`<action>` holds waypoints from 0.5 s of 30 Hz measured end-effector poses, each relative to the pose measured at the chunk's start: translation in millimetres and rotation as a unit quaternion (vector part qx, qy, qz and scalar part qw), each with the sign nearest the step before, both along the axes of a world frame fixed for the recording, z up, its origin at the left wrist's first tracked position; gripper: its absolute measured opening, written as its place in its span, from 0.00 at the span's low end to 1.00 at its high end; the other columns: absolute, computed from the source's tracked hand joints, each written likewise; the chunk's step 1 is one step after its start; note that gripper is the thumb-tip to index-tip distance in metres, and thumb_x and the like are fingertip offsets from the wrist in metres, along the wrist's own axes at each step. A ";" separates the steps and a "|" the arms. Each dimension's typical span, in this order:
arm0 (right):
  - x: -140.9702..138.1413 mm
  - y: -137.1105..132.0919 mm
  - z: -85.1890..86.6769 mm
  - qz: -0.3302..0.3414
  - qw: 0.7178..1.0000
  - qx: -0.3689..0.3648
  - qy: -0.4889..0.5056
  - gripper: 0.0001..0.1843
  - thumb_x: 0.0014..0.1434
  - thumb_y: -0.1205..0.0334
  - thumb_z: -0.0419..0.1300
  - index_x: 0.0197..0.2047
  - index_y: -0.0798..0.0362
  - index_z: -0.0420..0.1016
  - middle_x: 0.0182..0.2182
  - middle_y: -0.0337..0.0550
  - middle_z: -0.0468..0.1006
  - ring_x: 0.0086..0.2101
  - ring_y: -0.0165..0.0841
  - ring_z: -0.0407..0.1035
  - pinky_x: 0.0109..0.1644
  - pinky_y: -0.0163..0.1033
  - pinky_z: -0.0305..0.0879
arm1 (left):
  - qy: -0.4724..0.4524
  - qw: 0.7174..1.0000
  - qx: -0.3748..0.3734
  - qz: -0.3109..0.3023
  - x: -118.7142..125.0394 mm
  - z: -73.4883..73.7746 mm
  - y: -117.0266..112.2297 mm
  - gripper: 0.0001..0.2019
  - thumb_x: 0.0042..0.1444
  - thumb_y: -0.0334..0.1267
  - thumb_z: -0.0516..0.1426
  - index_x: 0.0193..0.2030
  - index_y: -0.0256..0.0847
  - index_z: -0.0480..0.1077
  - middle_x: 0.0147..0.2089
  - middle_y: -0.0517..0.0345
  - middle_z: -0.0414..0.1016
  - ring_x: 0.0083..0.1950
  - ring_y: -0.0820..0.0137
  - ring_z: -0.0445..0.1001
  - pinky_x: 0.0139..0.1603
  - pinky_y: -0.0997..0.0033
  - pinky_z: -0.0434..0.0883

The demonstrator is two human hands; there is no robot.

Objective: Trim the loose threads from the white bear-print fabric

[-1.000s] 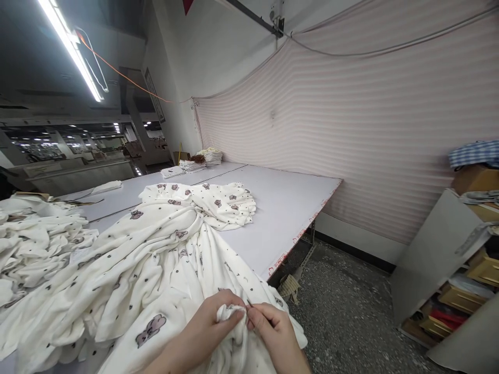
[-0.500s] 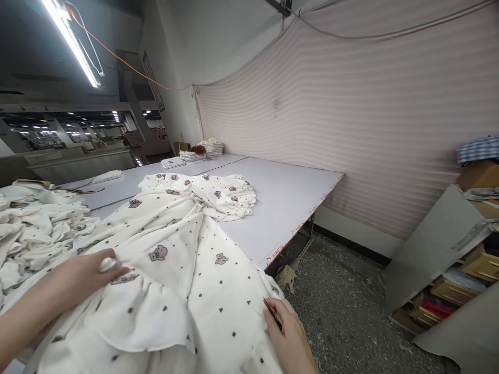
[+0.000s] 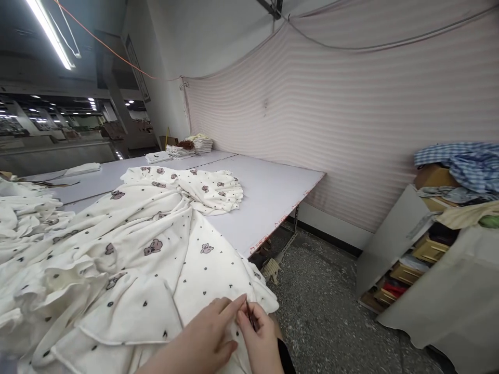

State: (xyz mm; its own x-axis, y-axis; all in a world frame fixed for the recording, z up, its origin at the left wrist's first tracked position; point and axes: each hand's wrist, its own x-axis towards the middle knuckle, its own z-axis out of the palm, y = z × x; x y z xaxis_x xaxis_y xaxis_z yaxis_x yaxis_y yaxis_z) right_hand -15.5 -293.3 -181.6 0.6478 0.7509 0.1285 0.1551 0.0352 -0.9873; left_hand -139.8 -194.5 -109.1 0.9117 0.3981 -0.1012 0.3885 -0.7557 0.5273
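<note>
White fleecy fabric (image 3: 206,270) with grey-mauve animal motifs and small dark marks lies in loose folds before me, hanging over the table's right edge. Above its near right part, my left hand (image 3: 206,332) has its index finger stretched out to the tip of a slim dark pointed tool (image 3: 250,315). Its thumb stands apart from that finger. My right hand (image 3: 259,332) is closed round the tool, close against the left fingertips. Whether the tool is tweezers or snips I cannot make out. Any thread between the fingertips is too small to see.
The pale table (image 3: 273,182) reaches back to a striped cloth (image 3: 331,114) on the wall. Folded white stacks (image 3: 200,144) stand at its far end. To the right, past the speckled floor (image 3: 319,291), is a cabinet (image 3: 393,244) with drawers and cloth on top.
My left hand has let go of the fabric at the left and moved right, meeting my right hand. My right hand has shifted slightly left with the tool. The view has turned right.
</note>
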 end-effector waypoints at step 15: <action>-8.3 -42.0 -24.0 -0.004 0.999 0.019 0.034 0.26 0.47 0.66 0.58 0.51 0.51 0.76 0.47 0.49 0.78 0.47 0.39 0.73 0.46 0.37 0.70 | -0.006 0.985 0.067 0.160 -81.5 7.5 51.7 0.08 0.58 0.33 0.45 0.33 0.44 0.64 0.37 0.58 0.71 0.39 0.66 0.70 0.41 0.70 0.66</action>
State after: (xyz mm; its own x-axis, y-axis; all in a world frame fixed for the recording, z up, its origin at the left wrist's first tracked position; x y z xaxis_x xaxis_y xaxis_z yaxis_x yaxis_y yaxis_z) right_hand -23.8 -335.4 -205.6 0.6627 0.7406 0.1113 0.0874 0.0711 -0.9936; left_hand -221.2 -142.8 -101.5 0.7379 0.6746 -0.0177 0.6126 -0.6587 0.4368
